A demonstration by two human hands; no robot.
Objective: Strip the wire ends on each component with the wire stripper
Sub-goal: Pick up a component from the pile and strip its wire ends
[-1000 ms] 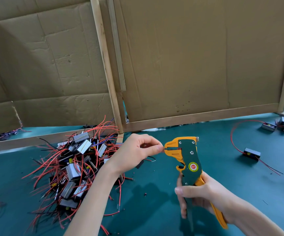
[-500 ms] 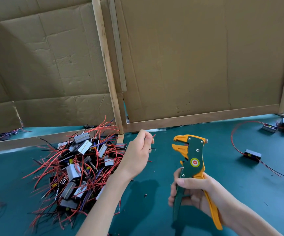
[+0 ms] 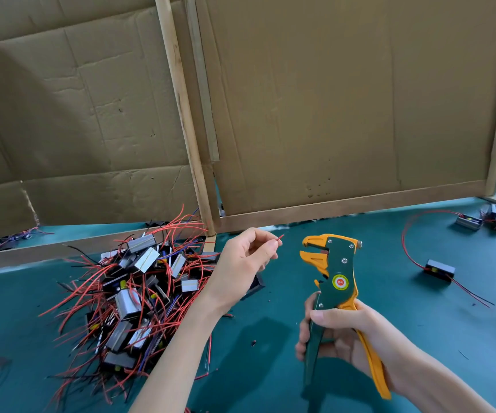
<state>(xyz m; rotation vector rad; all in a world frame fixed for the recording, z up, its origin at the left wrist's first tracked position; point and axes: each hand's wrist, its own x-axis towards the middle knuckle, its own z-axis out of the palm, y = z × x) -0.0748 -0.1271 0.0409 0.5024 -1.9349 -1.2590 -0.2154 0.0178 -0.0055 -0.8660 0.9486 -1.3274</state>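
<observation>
My right hand [image 3: 345, 332] grips the handles of a green and orange wire stripper [image 3: 334, 281], held upright with its jaws apart and facing left. My left hand [image 3: 240, 260] pinches a thin red wire end [image 3: 279, 237] that points at the jaws, a short gap away. The black component [image 3: 254, 289] on that wire shows partly below my left hand. A large pile of components [image 3: 133, 296] with red and black wires lies on the green table at the left.
Separate components lie at the right: one black box [image 3: 438, 269] with long red wires, and two more [image 3: 479, 220] near the far right edge. Cardboard panels on wooden frames [image 3: 330, 114] wall off the back. Small insulation scraps [image 3: 253, 342] dot the green mat.
The stripper jaws, closed on the wire a second ago, have come apart. My left hand pulled away to the left and now holds a red wire end out toward the jaws.
</observation>
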